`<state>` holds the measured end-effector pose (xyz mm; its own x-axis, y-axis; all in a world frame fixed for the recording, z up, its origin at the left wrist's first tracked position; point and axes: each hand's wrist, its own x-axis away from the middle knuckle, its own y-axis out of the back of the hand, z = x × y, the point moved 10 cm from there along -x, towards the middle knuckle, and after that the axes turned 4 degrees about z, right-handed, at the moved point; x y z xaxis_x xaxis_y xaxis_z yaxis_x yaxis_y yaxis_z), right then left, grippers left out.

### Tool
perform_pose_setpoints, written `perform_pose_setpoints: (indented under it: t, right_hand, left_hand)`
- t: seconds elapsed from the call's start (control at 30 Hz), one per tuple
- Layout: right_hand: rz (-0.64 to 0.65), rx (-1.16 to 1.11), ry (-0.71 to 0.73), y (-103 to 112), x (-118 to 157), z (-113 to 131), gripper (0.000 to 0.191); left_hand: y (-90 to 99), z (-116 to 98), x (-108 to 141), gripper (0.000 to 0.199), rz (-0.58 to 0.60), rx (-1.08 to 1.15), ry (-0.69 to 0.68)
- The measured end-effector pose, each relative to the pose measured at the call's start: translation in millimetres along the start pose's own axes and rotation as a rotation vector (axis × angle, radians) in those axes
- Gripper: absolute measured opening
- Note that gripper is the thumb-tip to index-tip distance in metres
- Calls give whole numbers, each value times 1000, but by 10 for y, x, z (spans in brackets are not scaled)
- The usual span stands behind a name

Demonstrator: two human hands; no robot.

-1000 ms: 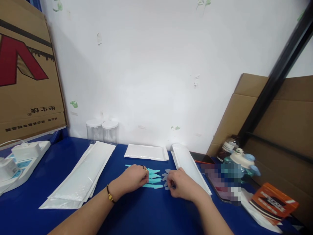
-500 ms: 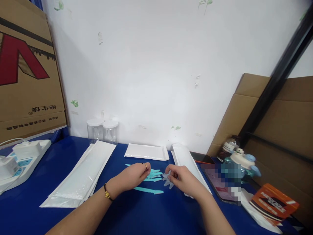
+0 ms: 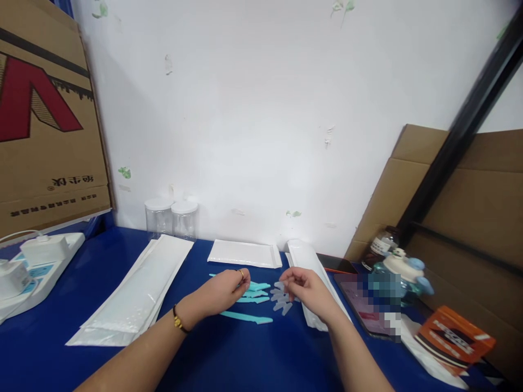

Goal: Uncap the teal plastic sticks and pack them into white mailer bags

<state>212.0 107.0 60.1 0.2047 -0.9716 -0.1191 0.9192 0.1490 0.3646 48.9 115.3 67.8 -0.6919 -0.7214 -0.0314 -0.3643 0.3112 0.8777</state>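
Turquoise sticks (image 3: 247, 317) lie on the blue table (image 3: 245, 359), one nearest the person, the rest bunched just beyond it; they look light, thin, fairly stiff and smooth, probably best pinched mid-handle, off the shaped end. The left hand (image 3: 224, 291) has its fingertips together; whether they clamp a stick I cannot tell. The right hand (image 3: 308, 288) curls over translucent pieces (image 3: 279, 298), its grip unclear; more of them show than half a second ago.
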Motion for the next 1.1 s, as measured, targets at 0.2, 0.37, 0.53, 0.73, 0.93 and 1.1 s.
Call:
perform_pose_setpoints:
  t: [0.2,0.37,0.53,0.73,0.93,1.1]
  right_hand:
    - [39,-202,-47,-91,-28,-86,26]
    - [29,-266,-81,-121,-31,-137,36]
    - [59,-266,-93,-195,-30,-130,35]
    - [112,-301,-104,-358,-22,-97,35]
    - [214,-271,-137,-491,39,-89,29]
    - [432,-102,-247,-628,163,-211,16]
  left_hand:
    - [-2,-8,7,22,1,18,-10]
    - [-14,7,6,23,2,24,-12]
    - [2,-22,12,23,-8,28,-16]
    - [-26,-71,21,19,16,92,-24]
    - [-157,-121,13,16,70,264,-50]
    - [-356,-184,59,16,227,231,-71]
